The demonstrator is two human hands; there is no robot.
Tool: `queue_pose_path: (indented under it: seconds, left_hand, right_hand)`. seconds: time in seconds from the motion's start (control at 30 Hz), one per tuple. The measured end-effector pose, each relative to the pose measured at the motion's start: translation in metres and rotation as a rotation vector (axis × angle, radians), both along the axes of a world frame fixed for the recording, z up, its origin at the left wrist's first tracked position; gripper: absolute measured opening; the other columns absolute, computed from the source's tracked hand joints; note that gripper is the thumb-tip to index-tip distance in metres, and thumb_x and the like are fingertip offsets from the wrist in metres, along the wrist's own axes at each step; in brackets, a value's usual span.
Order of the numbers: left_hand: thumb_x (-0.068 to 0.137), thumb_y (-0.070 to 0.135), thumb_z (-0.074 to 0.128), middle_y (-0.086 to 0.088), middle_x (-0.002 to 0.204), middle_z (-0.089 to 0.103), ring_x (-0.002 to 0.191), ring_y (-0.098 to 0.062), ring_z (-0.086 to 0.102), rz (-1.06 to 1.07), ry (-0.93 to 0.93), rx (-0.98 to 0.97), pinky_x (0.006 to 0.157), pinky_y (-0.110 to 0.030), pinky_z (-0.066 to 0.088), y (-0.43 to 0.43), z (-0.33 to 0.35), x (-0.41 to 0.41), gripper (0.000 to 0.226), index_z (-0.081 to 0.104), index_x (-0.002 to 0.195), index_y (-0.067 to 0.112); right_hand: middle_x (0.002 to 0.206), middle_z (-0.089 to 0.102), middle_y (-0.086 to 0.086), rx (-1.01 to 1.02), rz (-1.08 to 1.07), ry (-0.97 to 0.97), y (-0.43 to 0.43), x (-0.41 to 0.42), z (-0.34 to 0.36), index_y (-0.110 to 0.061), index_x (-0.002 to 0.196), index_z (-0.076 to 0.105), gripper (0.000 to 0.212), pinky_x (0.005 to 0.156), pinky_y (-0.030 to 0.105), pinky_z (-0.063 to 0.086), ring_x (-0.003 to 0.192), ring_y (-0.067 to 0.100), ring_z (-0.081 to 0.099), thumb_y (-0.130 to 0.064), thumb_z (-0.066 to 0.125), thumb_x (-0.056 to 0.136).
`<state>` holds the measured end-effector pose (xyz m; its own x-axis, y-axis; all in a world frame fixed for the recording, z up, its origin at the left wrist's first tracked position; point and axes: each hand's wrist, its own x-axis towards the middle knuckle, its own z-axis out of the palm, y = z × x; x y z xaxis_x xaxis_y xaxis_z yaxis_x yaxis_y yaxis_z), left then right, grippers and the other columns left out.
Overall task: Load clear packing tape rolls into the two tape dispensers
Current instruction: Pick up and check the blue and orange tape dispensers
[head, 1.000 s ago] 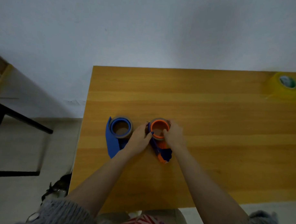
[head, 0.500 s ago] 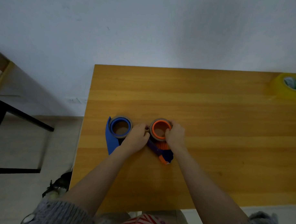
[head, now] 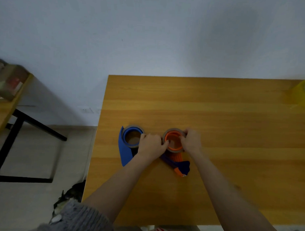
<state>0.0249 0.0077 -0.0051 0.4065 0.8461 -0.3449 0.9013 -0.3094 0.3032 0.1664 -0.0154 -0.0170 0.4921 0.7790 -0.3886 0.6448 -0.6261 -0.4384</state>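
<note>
1. Right hand (head: 190, 142): fingers curled over the right rim of the orange-hub roll (head: 174, 151), thumb tip at the roll's inner edge; it grips the roll.
2. Left hand (head: 151, 144): fingers curled, thumb and fingertip pinching the left rim of the same roll.
3. Orange-hub roll: a clear, greyish ring seated flat around the round hub of the orange dispenser (head: 173, 141).
4. Orange dispenser: lies flat on the table (head: 226, 118); its orange and purple handle (head: 180, 166) runs from the hub toward the person, angled to the right.
5. Blue dispenser (head: 123, 149): just left of the orange dispenser, beyond the left hand; lies flat, with the blue-hub roll (head: 135, 127) seated around its hub.
6. Yellow tape roll (head: 301, 96): well to the right of the orange dispenser and farther back, at the table's far right corner, partly cut off by the frame edge.
7. Side table (head: 3, 113): far left of the orange dispenser, off the main table, with blurred clutter on top.
8. Grey sleeve (head: 82, 218): nearest the person, on the left arm.
</note>
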Motion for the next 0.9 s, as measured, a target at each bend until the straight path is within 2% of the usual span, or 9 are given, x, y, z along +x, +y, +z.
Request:
queue_pose_path:
  seconds: [0.13, 0.27, 0.33, 0.43, 0.5, 0.6, 0.73, 0.8, 0.9]
  left_hand:
    - [0.094, 0.044, 0.041, 0.001, 0.054, 0.044, 0.061, -0.021, 0.050, -0.035, 0.044, -0.004, 0.093, -0.041, 0.036, 0.005, 0.003, 0.002, 0.043, 0.048, 0.065, 0.014]
    - [0.094, 0.037, 0.041, 0.001, 0.049, 0.039, 0.050, -0.017, 0.041, -0.006, -0.055, 0.020, 0.089, -0.041, 0.038, 0.009, 0.005, 0.001, 0.046, 0.037, 0.054, 0.016]
    - [0.094, 0.037, 0.042, 0.001, 0.046, 0.035, 0.045, -0.016, 0.037, -0.006, -0.104, 0.037, 0.077, -0.037, 0.042, 0.010, 0.008, 0.000, 0.049, 0.034, 0.051, 0.016]
    - [0.094, 0.038, 0.041, 0.001, 0.045, 0.034, 0.043, -0.017, 0.036, 0.013, -0.168, 0.092, 0.060, -0.031, 0.035, 0.013, 0.014, -0.001, 0.049, 0.037, 0.052, 0.013]
    - [0.095, 0.038, 0.041, 0.000, 0.047, 0.037, 0.046, -0.019, 0.040, 0.044, -0.221, 0.108, 0.058, -0.030, 0.033, 0.016, 0.017, -0.001, 0.046, 0.044, 0.058, 0.010]
    - [0.094, 0.035, 0.042, 0.000, 0.049, 0.040, 0.050, -0.023, 0.046, 0.077, -0.280, 0.122, 0.056, -0.031, 0.035, 0.023, 0.024, -0.001, 0.042, 0.050, 0.064, 0.007]
    - [0.094, 0.033, 0.044, -0.001, 0.049, 0.040, 0.044, -0.019, 0.041, 0.156, -0.315, 0.125, 0.042, -0.028, 0.030, 0.034, 0.031, -0.003, 0.041, 0.049, 0.063, 0.007]
    - [0.094, 0.033, 0.044, -0.005, 0.049, 0.044, 0.044, -0.023, 0.047, 0.218, -0.348, 0.101, 0.039, -0.031, 0.033, 0.042, 0.030, -0.005, 0.043, 0.044, 0.058, 0.009]
    - [0.093, 0.031, 0.046, -0.009, 0.052, 0.045, 0.047, -0.027, 0.051, 0.318, -0.414, 0.064, 0.041, -0.031, 0.034, 0.053, 0.025, -0.006, 0.045, 0.038, 0.055, 0.009]
  right_hand:
    - [0.074, 0.052, 0.002, 0.040, 0.003, 0.007, 0.000, 0.001, 0.003, -0.012, 0.084, 0.052, 0.014, 0.052, 0.023, 0.038, 0.072, 0.020, 0.055, -0.019, 0.061, 0.091]
    - [0.061, 0.045, -0.003, 0.058, 0.002, 0.011, -0.003, 0.006, 0.009, -0.012, 0.079, 0.050, 0.027, 0.037, 0.016, 0.028, 0.048, 0.008, 0.047, -0.034, 0.060, 0.092]
    - [0.061, 0.049, -0.003, 0.074, -0.006, 0.040, -0.003, 0.009, 0.011, -0.012, 0.080, 0.052, 0.027, 0.033, 0.013, 0.032, 0.044, 0.006, 0.049, -0.035, 0.059, 0.092]
    - [0.061, 0.057, 0.001, 0.130, -0.031, 0.097, 0.001, 0.013, 0.016, -0.014, 0.072, 0.056, 0.029, 0.047, 0.031, 0.056, 0.048, 0.016, 0.061, -0.035, 0.061, 0.090]
    - [0.060, 0.061, 0.005, 0.171, -0.043, 0.128, 0.006, 0.017, 0.022, -0.017, 0.062, 0.054, 0.032, 0.058, 0.041, 0.060, 0.058, 0.023, 0.065, -0.035, 0.063, 0.087]
    - [0.061, 0.065, 0.009, 0.223, -0.020, 0.144, 0.014, 0.020, 0.029, -0.015, 0.059, 0.059, 0.030, 0.060, 0.045, 0.059, 0.061, 0.025, 0.066, -0.033, 0.064, 0.083]
    - [0.060, 0.065, 0.012, 0.284, 0.002, 0.187, 0.026, 0.018, 0.036, -0.005, 0.063, 0.063, 0.034, 0.059, 0.041, 0.057, 0.060, 0.027, 0.065, -0.033, 0.063, 0.084]
    - [0.058, 0.058, 0.007, 0.285, 0.046, 0.246, 0.034, 0.016, 0.036, -0.007, 0.065, 0.061, 0.034, 0.058, 0.039, 0.051, 0.059, 0.025, 0.059, -0.033, 0.058, 0.088]
    - [0.074, 0.058, 0.002, 0.225, 0.123, 0.304, 0.046, 0.008, 0.034, -0.008, 0.094, 0.064, 0.028, 0.066, 0.043, 0.055, 0.072, 0.026, 0.062, -0.030, 0.047, 0.096]
